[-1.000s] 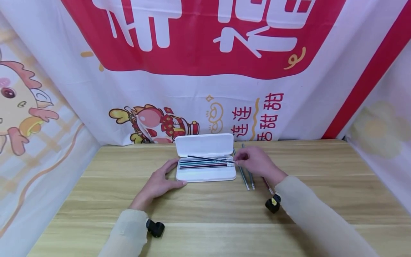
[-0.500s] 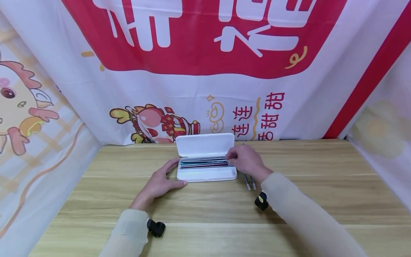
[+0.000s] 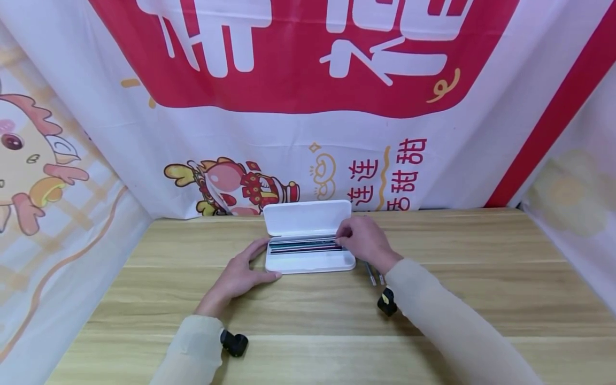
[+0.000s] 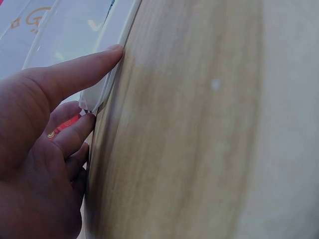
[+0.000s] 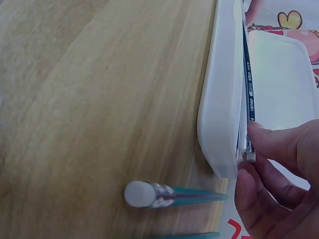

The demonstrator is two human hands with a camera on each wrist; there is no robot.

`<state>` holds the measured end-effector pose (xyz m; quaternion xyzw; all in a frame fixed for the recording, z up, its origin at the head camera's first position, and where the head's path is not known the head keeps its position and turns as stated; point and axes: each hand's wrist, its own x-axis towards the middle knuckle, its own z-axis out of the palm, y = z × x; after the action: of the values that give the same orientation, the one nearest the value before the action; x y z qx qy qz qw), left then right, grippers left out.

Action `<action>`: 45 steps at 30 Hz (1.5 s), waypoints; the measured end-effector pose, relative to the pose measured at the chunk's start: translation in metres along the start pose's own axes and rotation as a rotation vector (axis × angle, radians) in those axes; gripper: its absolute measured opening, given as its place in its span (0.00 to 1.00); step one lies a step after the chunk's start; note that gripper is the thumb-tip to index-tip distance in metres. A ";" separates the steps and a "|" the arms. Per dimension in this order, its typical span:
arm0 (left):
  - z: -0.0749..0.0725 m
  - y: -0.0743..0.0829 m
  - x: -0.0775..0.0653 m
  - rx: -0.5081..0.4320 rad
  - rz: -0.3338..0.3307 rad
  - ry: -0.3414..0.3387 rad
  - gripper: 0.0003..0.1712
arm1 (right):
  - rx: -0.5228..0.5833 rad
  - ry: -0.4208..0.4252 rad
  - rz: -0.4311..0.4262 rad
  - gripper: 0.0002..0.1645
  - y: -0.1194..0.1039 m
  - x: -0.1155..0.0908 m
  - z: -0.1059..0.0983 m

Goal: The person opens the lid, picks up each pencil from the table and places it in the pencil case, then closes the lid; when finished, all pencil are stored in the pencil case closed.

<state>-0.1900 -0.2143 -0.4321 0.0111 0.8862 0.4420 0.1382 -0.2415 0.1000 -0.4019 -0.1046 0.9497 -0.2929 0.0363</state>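
Note:
A white pencil case [image 3: 310, 262] stands on the table with its lid [image 3: 308, 218] raised at the back. Several dark and teal pencils [image 3: 300, 248] lie lengthwise inside. My left hand [image 3: 238, 275] holds the case's left end, thumb [image 4: 94, 64] along the front edge and fingers round the end. At the right end, my right hand [image 3: 368, 240] pinches a dark pencil [image 5: 250, 94] near its white eraser, between thumb and fingers. In the right wrist view, this pencil lies along the case's opening; whether it touches the other pencils is hard to tell.
Two teal pencils [image 3: 371, 274] with white erasers lie on the wooden table [image 3: 308, 331] right of the case, partly under my right hand; one teal pencil [image 5: 194, 195] shows close up. A printed cloth [image 3: 308, 128] hangs behind the table.
My right hand has moved left and brought the dark pencil from slanting across the case to lying in line with the others. The left hand stays at the case's left end.

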 end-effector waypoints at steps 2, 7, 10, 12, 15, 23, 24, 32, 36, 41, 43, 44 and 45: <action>0.000 0.000 0.000 0.001 0.001 0.001 0.51 | -0.010 0.004 0.008 0.02 0.001 0.000 0.000; -0.001 -0.001 0.000 0.007 0.006 0.003 0.51 | -0.033 0.013 0.018 0.02 0.002 0.001 0.000; -0.001 -0.001 0.000 0.008 0.008 0.004 0.51 | -0.033 0.020 0.028 0.02 0.004 0.001 0.001; -0.001 -0.001 0.000 0.007 0.007 0.004 0.51 | -0.030 0.024 0.036 0.02 0.005 0.001 0.002; 0.000 -0.001 0.000 0.007 0.005 0.004 0.51 | -0.030 0.030 0.040 0.02 0.007 0.002 0.003; 0.000 -0.001 0.000 0.015 0.011 0.005 0.51 | 0.016 0.040 0.034 0.04 0.010 -0.002 0.001; 0.000 -0.001 0.000 0.016 0.011 0.005 0.51 | 0.030 0.043 0.032 0.04 0.009 -0.003 0.000; -0.001 -0.001 -0.001 0.019 0.005 0.009 0.52 | 0.050 0.041 0.035 0.03 0.014 -0.006 -0.006; 0.000 -0.001 -0.002 0.012 0.002 0.001 0.51 | 0.039 0.032 0.052 0.03 0.017 -0.003 -0.003; 0.001 0.000 -0.001 0.012 0.005 0.002 0.51 | 0.016 0.046 0.053 0.03 0.018 0.001 -0.002; 0.001 0.000 -0.001 0.013 0.010 0.004 0.51 | 0.010 0.053 0.054 0.03 0.018 0.001 -0.002; 0.001 0.000 -0.001 0.014 0.011 0.005 0.51 | 0.009 0.054 0.056 0.03 0.017 0.001 -0.002; 0.001 0.000 0.000 0.015 0.012 0.004 0.51 | 0.011 0.053 0.059 0.02 0.017 0.001 -0.002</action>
<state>-0.1894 -0.2141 -0.4324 0.0168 0.8898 0.4360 0.1336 -0.2458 0.1148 -0.4099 -0.0688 0.9514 -0.2996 0.0204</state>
